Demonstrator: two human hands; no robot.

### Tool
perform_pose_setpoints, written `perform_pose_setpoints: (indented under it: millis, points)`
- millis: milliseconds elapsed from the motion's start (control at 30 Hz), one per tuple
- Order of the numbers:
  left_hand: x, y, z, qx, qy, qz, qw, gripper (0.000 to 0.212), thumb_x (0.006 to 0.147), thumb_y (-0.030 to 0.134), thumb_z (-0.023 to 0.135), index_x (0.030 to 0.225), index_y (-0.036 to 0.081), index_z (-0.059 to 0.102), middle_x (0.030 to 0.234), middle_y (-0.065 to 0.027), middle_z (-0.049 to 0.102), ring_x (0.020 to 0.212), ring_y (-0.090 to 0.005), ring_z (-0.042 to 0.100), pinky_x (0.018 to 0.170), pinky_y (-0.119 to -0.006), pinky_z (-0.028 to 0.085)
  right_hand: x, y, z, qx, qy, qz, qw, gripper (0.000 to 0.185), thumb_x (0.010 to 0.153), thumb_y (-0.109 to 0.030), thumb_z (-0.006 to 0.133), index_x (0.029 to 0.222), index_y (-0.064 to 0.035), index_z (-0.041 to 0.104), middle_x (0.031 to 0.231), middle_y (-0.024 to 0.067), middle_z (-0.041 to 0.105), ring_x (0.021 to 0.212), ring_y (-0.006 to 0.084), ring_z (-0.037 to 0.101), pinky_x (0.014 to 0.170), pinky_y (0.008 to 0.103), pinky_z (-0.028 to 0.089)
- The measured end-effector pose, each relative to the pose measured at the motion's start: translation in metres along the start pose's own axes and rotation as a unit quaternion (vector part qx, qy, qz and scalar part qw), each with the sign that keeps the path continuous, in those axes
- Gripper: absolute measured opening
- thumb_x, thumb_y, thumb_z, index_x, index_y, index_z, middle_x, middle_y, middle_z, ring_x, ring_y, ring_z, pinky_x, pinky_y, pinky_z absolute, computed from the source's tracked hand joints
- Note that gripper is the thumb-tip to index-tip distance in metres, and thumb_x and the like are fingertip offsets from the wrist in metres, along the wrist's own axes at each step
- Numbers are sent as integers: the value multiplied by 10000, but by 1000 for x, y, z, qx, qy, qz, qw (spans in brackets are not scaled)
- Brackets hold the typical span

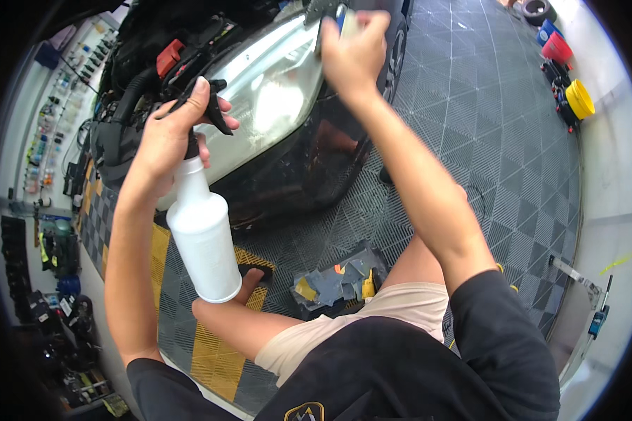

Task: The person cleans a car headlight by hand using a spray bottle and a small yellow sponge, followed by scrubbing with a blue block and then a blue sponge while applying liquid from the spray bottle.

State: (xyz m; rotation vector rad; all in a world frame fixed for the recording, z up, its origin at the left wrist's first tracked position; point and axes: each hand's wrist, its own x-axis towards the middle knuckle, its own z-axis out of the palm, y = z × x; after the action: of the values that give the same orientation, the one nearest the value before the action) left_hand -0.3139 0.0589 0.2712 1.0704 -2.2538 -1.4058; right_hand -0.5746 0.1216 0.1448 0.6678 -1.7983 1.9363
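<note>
My left hand [176, 126] grips the black trigger head of a white plastic spray bottle [204, 242], which hangs slightly tilted in front of a car's headlight lens [274, 100]. The lens looks hazy and wet, with bright reflections. At the lens's far upper end, my right hand [355, 52] is closed on a small pale pad or block [351, 25]; motion blurs it, and its exact kind cannot be told. The black front bumper [300, 168] curves below the headlight.
Cut sandpaper pieces [329, 284] lie in a dark tray on the tiled floor between my legs. The engine bay [137, 100] is open at the upper left. Yellow [580, 100] and red buckets [556, 48] stand by the right wall. Bottles line the left wall.
</note>
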Motion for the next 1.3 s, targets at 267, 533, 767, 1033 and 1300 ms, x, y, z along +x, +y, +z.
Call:
perform_pose_setpoints:
  millis: [267,533,767,1033,1300]
  points:
    - [18,-16,-10,-30,-13,-22,999,572,1081,587,599,916,56,731,765,-88,769,489,-81,533,481,-256,466,-13,-30,-21,-41,-130,-76,988,489,836,-215,809,1204,-20,553,1094,258,621,1012,462,681,834,552,584]
    - [5,-37,-35,-74,16,-43,996,595,1074,629,583,949,68,736,785,-71,761,477,-60,553,468,-250,484,-47,-69,-1,-191,-184,-229,937,458,831,-209,783,1251,-101,635,1121,237,616,1010,433,702,789,522,627]
    - [-25,-74,-59,-85,22,-50,995,577,1085,603,579,945,65,732,772,-81,744,459,-87,525,459,-261,468,-45,-90,-7,-181,-173,-134,959,423,867,-196,738,1239,-37,616,1075,270,724,1053,478,698,900,560,564]
    - [-54,-104,-82,-114,80,-5,990,622,1071,627,583,993,33,750,859,-99,788,468,-80,532,461,-245,471,-55,-97,-5,-229,-171,-161,945,390,874,-203,716,1213,-22,648,1208,287,691,1134,475,671,962,542,549]
    - [-46,-105,-79,-133,29,18,990,633,1074,621,584,1091,19,779,979,-82,811,503,-64,529,492,-237,476,-79,-94,20,-233,-218,-248,915,315,882,-207,741,1144,-69,632,1095,265,657,1020,460,686,845,575,567]
